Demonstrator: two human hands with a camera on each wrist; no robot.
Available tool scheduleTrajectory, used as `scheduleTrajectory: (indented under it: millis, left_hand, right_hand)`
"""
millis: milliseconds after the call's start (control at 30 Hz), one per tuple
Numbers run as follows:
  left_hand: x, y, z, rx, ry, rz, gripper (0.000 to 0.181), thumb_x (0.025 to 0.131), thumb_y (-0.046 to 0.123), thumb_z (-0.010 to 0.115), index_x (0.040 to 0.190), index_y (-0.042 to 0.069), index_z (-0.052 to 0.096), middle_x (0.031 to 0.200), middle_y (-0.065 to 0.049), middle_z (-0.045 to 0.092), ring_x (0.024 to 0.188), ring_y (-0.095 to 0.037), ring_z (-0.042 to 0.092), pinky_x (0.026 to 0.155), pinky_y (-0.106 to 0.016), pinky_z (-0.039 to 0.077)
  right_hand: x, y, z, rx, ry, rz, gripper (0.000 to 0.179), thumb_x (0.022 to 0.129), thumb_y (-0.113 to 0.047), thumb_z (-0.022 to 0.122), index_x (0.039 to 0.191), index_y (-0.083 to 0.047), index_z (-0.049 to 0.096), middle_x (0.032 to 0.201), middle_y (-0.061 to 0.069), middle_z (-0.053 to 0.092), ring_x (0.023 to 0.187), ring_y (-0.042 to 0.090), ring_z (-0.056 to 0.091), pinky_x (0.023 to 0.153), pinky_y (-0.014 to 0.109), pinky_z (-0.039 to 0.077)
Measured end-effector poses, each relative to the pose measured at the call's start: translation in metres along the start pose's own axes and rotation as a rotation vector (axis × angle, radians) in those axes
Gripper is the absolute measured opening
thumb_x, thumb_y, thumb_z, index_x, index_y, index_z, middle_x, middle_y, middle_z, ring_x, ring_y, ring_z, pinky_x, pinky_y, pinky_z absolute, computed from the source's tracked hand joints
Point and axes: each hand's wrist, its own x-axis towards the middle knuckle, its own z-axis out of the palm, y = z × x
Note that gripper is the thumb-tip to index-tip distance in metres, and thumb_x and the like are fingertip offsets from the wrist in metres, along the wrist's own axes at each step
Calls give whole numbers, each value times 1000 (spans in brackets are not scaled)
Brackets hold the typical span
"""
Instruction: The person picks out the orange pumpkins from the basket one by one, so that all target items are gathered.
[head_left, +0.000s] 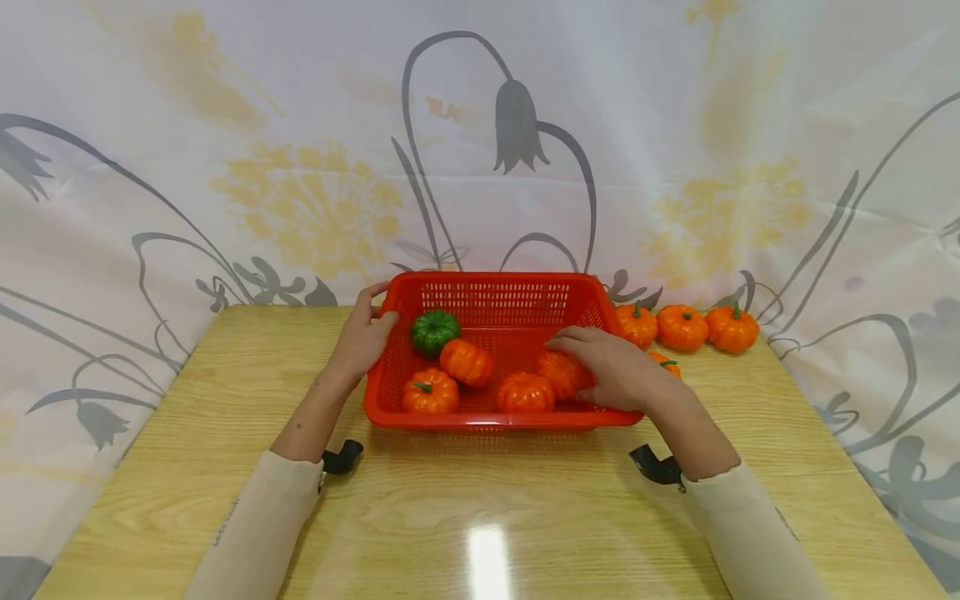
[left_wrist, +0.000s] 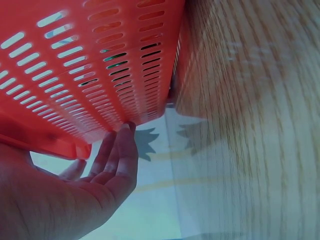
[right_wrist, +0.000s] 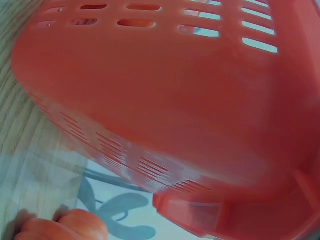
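Note:
A red plastic basket [head_left: 491, 419] with slotted walls stands on the table. My left hand [head_left: 362, 337] grips its left rim, thumb over the top and fingers against the outer wall, as the left wrist view shows. Inside the basket, at its right end, my right hand [head_left: 621, 365] holds an orange toy pumpkin [head_left: 558, 375], partly hidden under the fingers. Beside it lies another orange pumpkin [head_left: 525, 393]. Toward the left end are a green pumpkin [head_left: 435, 333], a tilted orange one [head_left: 467, 362] and an upright orange one [head_left: 431, 392] with a green stem.
Right of the basket, a row of orange pumpkins [head_left: 682, 327] stands near the table's back edge, with one more pumpkin [head_left: 666, 362] partly behind my right wrist. The wood-grain table [head_left: 420, 517] meets a flower-printed curtain [head_left: 480, 200] at the back.

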Motion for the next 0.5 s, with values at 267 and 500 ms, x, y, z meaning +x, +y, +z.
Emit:
scheduleTrajectory:
  millis: [267, 500]
  left_hand:
    - [-1, 0, -1, -8, -5, -3, 60, 109, 24, 46, 166, 18, 29, 128, -24, 55, 102, -40, 69, 77, -40, 64]
    - [-1, 1, -1, -4, -4, -6, 60, 109, 24, 45, 167, 18, 29, 129, -23, 55, 102, -39, 70, 78, -39, 64]
  right_hand:
    - [3, 0, 2, 0, 34, -20, 67, 78, -14, 94, 138, -8, 66, 134, 4, 62, 127, 29, 60, 106, 51, 53]
    - [3, 0, 4, -24, 31, 2, 71, 75, -22, 96, 137, -7, 65, 132, 6, 59, 112, 27, 65, 97, 48, 58]
